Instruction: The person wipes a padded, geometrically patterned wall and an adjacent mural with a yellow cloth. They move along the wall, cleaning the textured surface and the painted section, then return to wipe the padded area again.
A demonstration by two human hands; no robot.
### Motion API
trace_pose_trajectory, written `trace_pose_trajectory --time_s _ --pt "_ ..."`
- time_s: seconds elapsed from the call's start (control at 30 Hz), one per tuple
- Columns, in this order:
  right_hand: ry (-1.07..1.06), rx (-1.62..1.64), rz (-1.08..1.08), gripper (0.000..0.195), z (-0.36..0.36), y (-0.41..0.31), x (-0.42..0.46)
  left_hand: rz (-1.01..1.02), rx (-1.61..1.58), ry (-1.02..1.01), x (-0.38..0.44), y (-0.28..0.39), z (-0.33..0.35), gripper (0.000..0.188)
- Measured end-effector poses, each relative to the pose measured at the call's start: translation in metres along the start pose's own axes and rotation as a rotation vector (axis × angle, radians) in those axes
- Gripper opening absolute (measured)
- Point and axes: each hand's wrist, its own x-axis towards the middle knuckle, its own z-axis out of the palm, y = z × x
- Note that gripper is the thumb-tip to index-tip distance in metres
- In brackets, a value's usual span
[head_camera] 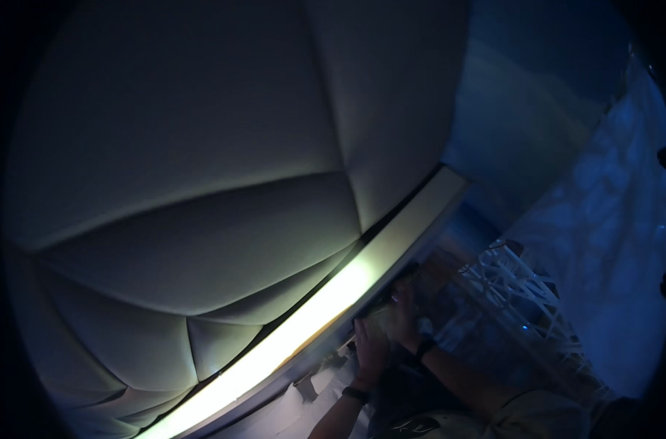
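In dim light, both my hands are at the underside of a long pale trim strip that is lit from within (pixel 305 329). My left hand (pixel 372 351) has its fingers raised close to the strip's lower edge, and a dark band (pixel 356 394) circles that wrist. Just to its right, my right hand (pixel 404 318) reaches up beside a small dark part (pixel 407 270) under the strip. A dark band (pixel 425 347) is on this wrist too. Between the hands is a pale, blurred patch; whether either hand grips something is too dark to tell.
Padded, seamed panels (pixel 201 241) curve above the strip. White sheeting (pixel 322 395) hangs at its lower left. To the right are a white lattice frame (pixel 519 280) and a large, blue-lit draped sheet (pixel 612 230).
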Motion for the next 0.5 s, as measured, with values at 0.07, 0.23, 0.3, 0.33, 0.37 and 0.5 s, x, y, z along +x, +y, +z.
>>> trace_pose_trajectory --time_s 0.07,0.23,0.3,0.33,0.37,0.5 --pt "0.066 0.025 0.123 0.042 0.002 0.024 0.012 -0.042 -0.189 -0.003 -0.002 0.003 0.011 0.08" --pt "0.252 0.071 0.202 0.018 -0.004 0.027 0.058 -0.048 -0.247 -0.007 0.014 0.007 0.019 0.081" --pt "0.368 0.077 0.127 0.021 -0.012 0.027 0.083 0.038 -0.237 0.064 0.032 0.007 0.022 0.08" --pt "0.423 0.056 0.085 0.029 -0.017 0.025 0.094 0.034 -0.209 0.061 0.047 0.013 0.011 0.076" --pt "0.457 0.127 0.118 0.031 -0.021 0.023 0.106 0.03 -0.18 0.058 0.063 0.02 0.002 0.071" --pt "0.497 0.34 0.218 0.044 -0.034 0.033 0.135 0.106 0.026 0.009 0.087 0.029 0.012 0.068"
